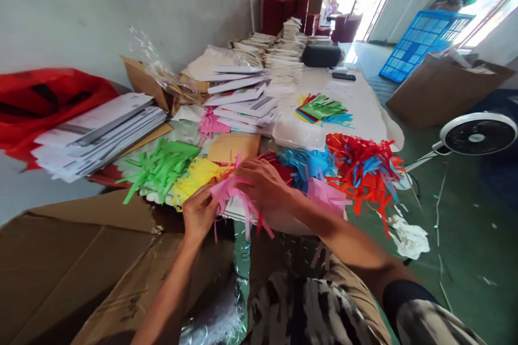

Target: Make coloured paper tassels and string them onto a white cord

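My left hand (198, 213) and my right hand (261, 183) both grip a bunch of pink paper fringe (231, 192) above the table's near edge, and its strips hang down below them. A yellow paper fringe (195, 180) and a green paper fringe (159, 168) lie just left of my hands. To the right are a blue paper fringe (303, 167), a pink sheet (326, 197) and a red-orange fringe with blue strips (364, 173). Farther back lies a small multicoloured stack of fringed paper (321, 109).
White printed envelopes (238, 96) and paper stacks (97, 135) cover the table, with a red plastic bag (44, 102) at left. Cardboard flaps (81, 264) fill the near left. A white fan (477, 133), cardboard box (445, 89) and blue crate (421, 46) stand right.
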Demonstrator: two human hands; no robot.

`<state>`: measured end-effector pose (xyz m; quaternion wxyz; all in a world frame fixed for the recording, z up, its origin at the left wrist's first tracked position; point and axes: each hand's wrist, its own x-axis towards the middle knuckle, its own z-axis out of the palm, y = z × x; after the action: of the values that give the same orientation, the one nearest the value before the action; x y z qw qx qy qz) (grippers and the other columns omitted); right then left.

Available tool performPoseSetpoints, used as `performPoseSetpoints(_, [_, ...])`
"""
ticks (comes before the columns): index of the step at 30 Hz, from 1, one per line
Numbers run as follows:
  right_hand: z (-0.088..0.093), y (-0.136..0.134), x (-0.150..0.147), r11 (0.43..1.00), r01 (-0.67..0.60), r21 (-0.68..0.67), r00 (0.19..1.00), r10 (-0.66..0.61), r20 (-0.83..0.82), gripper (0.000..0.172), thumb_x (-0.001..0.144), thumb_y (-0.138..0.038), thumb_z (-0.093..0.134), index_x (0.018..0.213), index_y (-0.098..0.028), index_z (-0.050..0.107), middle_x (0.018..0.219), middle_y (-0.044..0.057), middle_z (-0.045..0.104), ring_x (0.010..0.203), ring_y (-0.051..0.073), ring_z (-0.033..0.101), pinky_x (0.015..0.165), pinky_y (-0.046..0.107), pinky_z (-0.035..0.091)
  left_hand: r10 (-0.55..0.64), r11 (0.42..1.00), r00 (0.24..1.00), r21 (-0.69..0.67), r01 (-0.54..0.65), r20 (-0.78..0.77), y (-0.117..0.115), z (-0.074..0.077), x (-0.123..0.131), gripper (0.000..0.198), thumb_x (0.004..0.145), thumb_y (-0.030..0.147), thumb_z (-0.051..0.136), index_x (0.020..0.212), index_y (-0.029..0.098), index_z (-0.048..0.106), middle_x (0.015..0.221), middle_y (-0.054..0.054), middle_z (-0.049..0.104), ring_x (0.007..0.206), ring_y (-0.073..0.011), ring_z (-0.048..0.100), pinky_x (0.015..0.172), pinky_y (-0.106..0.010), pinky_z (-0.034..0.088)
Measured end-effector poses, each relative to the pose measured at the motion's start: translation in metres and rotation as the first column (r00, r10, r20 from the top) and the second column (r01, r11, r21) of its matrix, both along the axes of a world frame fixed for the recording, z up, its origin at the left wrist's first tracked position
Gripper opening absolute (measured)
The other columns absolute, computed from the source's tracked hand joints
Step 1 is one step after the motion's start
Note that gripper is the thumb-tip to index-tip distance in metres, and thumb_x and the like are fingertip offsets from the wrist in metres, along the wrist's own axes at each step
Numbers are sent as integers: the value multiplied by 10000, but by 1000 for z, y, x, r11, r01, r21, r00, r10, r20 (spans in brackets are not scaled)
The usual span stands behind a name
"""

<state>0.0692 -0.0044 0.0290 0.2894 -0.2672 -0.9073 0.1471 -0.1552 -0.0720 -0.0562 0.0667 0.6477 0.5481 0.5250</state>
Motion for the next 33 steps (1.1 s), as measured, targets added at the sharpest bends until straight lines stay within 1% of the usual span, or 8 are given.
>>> performPoseSetpoints(4, [-8,2,-2,999,-18,42,993,13,114,126,1044,-300,633,1082,-221,724,1180,65,730,1053,204,615,979,350,421,-13,1000,999,-7,13,-31,-1,3,3,144,838,123,666,790,196,781,689,7,674,584,-128,550,545,-228,442])
performPoseSetpoints(8, [-8,6,-4,993,17,114,986,-36,164,193,1005,-315,693,1150,-191,717,1191,99,705,1012,229,579,913,371,390,-79,996,997,-43,79,-18,-4,2,6,200,885,196,661,993,203,829,933,-41,791,842,-188,720,761,-275,572])
performPoseSetpoints(11, [-5,10,-4,988,-36,147,983,8,183,131,1017,-301,668,962,-205,737,1025,67,722,918,215,548,838,371,348,-126,991,992,-40,125,-17,-6,5,7,218,922,223,655,1034,216,842,985,-59,813,917,-204,750,839,-306,595])
performPoseSetpoints(13, [-2,10,-3,986,-83,145,980,54,193,247,1033,-279,637,809,-205,708,883,41,707,840,195,521,798,368,324,-117,993,993,-31,117,-5,-6,6,7,221,922,211,658,1043,214,843,1006,-68,818,937,-206,758,860,-308,604])
performPoseSetpoints(16, [-1,9,-1,985,-109,137,984,88,153,303,1035,-266,635,745,-201,687,829,28,705,818,181,519,791,364,312,-73,997,997,-31,74,26,-5,5,5,237,918,227,692,1107,200,832,1080,-79,820,1016,-220,767,934,-332,609])
performPoseSetpoints(24, [-3,5,1,999,-2,50,997,5,-73,271,1054,-267,601,827,-209,737,904,34,759,884,179,614,865,350,362,52,997,997,55,-49,-51,1,-9,-7,209,969,316,676,1002,192,840,1021,-88,830,939,-228,796,877,-331,639])
performPoseSetpoints(29, [-2,6,6,991,96,96,983,-80,-167,276,1090,-331,562,938,-233,770,1016,32,788,957,177,659,890,356,387,112,991,992,81,-107,-59,5,-11,-14,203,965,344,694,950,198,834,982,-84,834,913,-240,803,889,-348,639])
performPoseSetpoints(33, [-3,1,19,980,114,165,985,-90,-147,259,1094,-343,559,1008,-249,785,1057,19,795,972,172,678,908,359,414,115,993,982,4,-116,-151,3,-9,-20,246,988,342,648,1076,190,820,1098,-97,827,1018,-252,793,937,-371,619])
